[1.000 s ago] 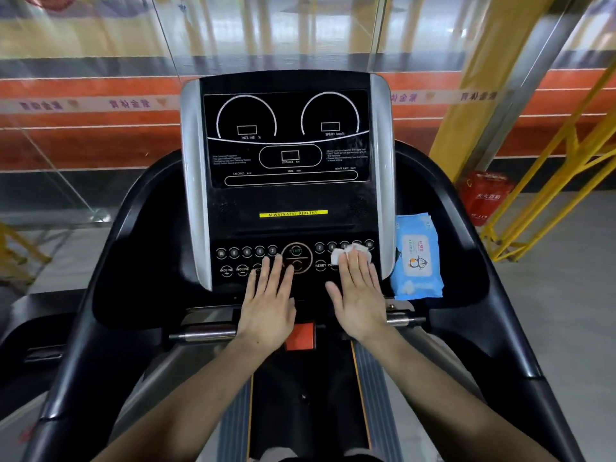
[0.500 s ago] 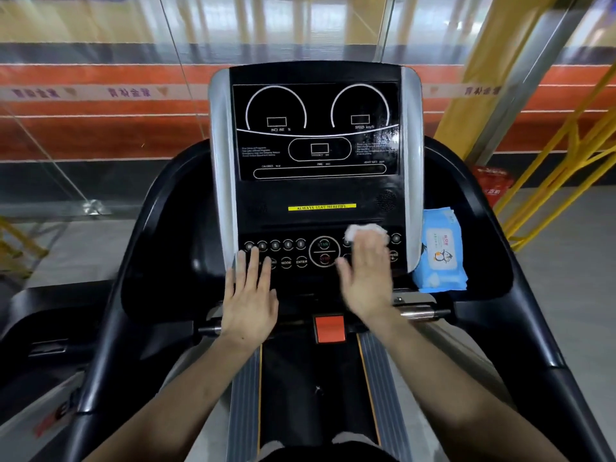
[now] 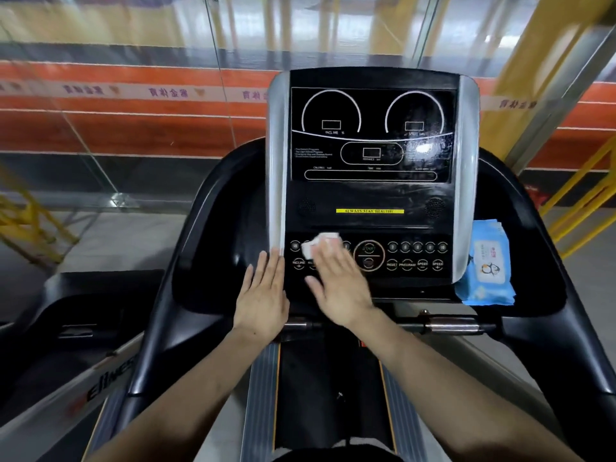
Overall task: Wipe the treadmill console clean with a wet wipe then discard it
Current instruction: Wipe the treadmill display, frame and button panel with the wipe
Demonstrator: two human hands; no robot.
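Glass-walled gym, treadmill console (image 3: 371,181): my flat right hand (image 3: 336,285) presses the wet wipe (image 3: 318,245) on left buttons; flat left hand (image 3: 263,295) steadies the edge. I'd press evenly.

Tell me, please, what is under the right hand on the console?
Under the right hand lies a white wet wipe, pressed flat on the left button rows of the console. Only the wipe's top edge shows past the fingers. The buttons beneath the wipe and palm are covered.
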